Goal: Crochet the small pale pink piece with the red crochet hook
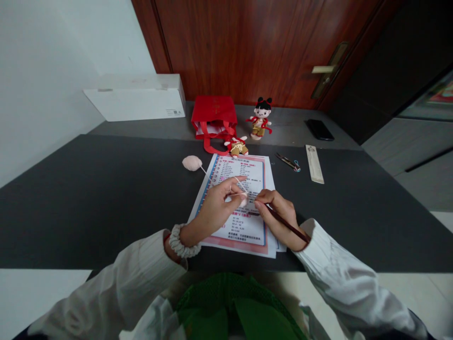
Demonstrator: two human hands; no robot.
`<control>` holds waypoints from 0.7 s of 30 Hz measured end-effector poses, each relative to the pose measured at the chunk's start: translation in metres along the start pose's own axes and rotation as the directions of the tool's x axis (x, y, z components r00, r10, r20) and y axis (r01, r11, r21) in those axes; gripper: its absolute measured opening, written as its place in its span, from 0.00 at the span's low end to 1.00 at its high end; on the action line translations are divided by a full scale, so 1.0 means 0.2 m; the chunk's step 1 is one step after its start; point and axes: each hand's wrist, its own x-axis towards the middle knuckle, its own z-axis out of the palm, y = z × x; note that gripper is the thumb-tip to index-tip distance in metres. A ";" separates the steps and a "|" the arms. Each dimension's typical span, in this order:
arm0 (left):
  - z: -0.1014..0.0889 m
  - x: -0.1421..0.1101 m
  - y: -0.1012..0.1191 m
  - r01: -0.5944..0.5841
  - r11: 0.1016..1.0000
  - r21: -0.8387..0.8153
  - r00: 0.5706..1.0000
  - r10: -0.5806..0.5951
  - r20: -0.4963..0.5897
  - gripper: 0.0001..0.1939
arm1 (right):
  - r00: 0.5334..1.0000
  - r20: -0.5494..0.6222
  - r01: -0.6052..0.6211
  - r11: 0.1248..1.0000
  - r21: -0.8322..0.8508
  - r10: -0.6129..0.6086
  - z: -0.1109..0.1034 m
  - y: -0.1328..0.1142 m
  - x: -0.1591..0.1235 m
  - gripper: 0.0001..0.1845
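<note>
My left hand [216, 206] pinches a small pale pink crochet piece [244, 200] between thumb and finger, with yarn running over its raised index finger. A strand leads back to a pale pink ball of yarn [192, 163] lying to the left. In my right hand [281, 212] is a crochet hook [288, 226] with a dark brown handle, held like a pen. Its tip points at the crochet piece; whether it touches is too small to tell. Both hands are above printed pattern sheets [247, 239] with a pink and blue border.
Behind the sheets stand a red bag [213, 113] and a crocheted doll [261, 118]; a headless doll body [238, 146] lies before the bag. Small scissors [288, 162], a white packet [314, 164] and a black phone [319, 130] lie rightward. A white box [141, 101] sits back left.
</note>
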 end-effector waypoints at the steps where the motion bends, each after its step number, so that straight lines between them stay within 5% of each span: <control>1: 0.00 0.00 -0.01 -0.007 1.000 0.012 1.000 0.007 -0.021 0.16 | 1.000 -0.007 0.011 1.000 -0.008 -0.011 0.00 -0.01 0.00 0.05; 8: 0.02 0.00 -0.03 -0.057 0.998 -0.008 0.997 0.057 -0.060 0.19 | 0.973 -0.002 0.230 0.961 -0.154 -0.233 0.01 -0.03 0.02 0.08; 14: 0.04 0.01 -0.02 -0.093 0.994 0.061 0.987 0.101 -0.127 0.03 | 0.963 0.019 0.263 0.932 -0.250 -0.267 0.02 0.00 0.03 0.06; 21: 0.08 0.02 -0.04 -0.146 0.987 0.064 0.974 0.155 -0.166 0.19 | 0.928 -0.022 0.348 0.886 -0.306 -0.372 0.01 -0.03 0.05 0.06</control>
